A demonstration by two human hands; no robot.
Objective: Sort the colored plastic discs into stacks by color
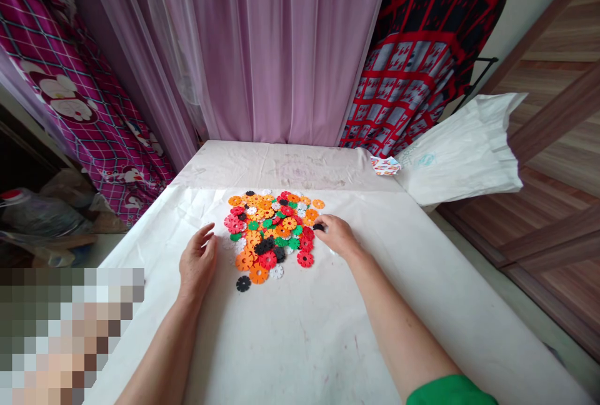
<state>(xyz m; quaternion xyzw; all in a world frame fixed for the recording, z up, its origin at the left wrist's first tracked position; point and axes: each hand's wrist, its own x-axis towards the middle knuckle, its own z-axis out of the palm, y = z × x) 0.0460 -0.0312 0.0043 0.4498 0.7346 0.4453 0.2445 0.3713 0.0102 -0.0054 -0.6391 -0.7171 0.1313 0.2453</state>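
Observation:
A loose heap of notched, flower-shaped plastic discs (289, 223) in red, orange, green, black and white lies on the white-covered table (281, 342). At the heap's right edge, my right hand (340, 236) pinches a black notched disc (319, 227) between its fingertips. My left hand (199, 262) rests beside the heap on the left, fingers loosely curled and apart from the thumb, with nothing in it. Closest to me, a single black disc (243, 284) sits at the front of the heap, just beside an orange disc (259, 273).
A white paper bag (464, 149) leans at the table's right back corner, near a small patterned packet (385, 165). Purple curtains (281, 49) hang behind the table. A red-and-black cloth (407, 61) drapes at the back right. A large plastic bottle (44, 211) stands at far left.

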